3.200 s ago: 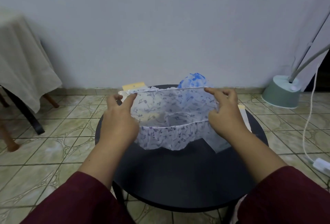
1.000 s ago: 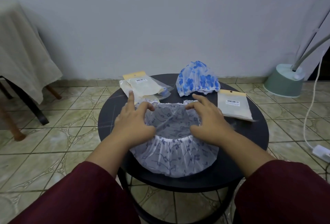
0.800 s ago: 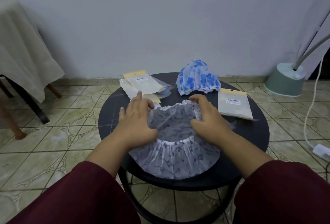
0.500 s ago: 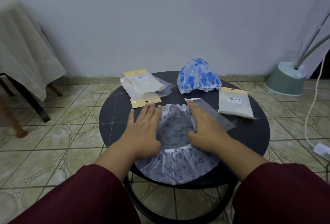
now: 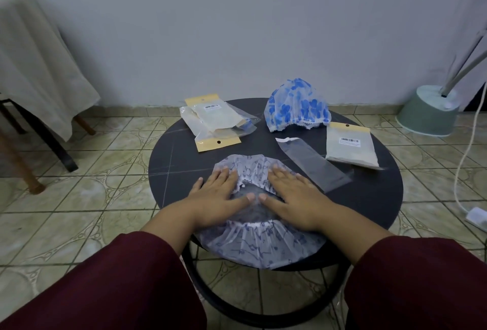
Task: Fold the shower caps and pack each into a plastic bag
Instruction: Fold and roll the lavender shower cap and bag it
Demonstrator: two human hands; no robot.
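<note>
A white shower cap with a purple print (image 5: pixel 259 244) lies flattened at the near edge of the round black table (image 5: pixel 369 198), its front hanging over the rim. My left hand (image 5: pixel 220 199) and my right hand (image 5: pixel 292 198) rest palm-down on it, fingers spread, thumbs nearly touching. A puffed-up blue-flowered shower cap (image 5: pixel 296 105) sits at the table's far side. An empty clear plastic bag (image 5: pixel 313 163) lies just right of my right hand. A bag with a yellow header (image 5: pixel 350 145) lies farther right. A pile of bags (image 5: pixel 217 121) is at the far left.
A cloth-covered table with wooden legs (image 5: pixel 34 66) stands at the left. A green lamp base (image 5: pixel 429 111) is on the tiled floor at the right, with a white cord (image 5: pixel 466 150) running to a plug near the table.
I lowered the purple-print cap from the air onto the table. Both hands let go of its rim and now press it flat. The clear bag beside it has come into view.
</note>
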